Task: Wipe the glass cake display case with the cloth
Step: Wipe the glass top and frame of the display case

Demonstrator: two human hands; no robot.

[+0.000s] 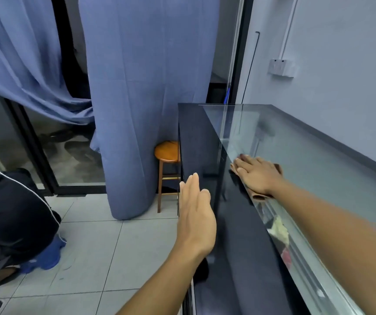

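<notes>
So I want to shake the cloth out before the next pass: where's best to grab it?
Probably the rolled end of the cloth sticking out by the wrist of the right hand, which presses the rest flat on the display case. Pinch it from the near, front side with the free left hand: that roll stands proud, the rest lies flat.

A small shop, with a glass display case [318, 155] and blue curtain [148, 87].
</notes>
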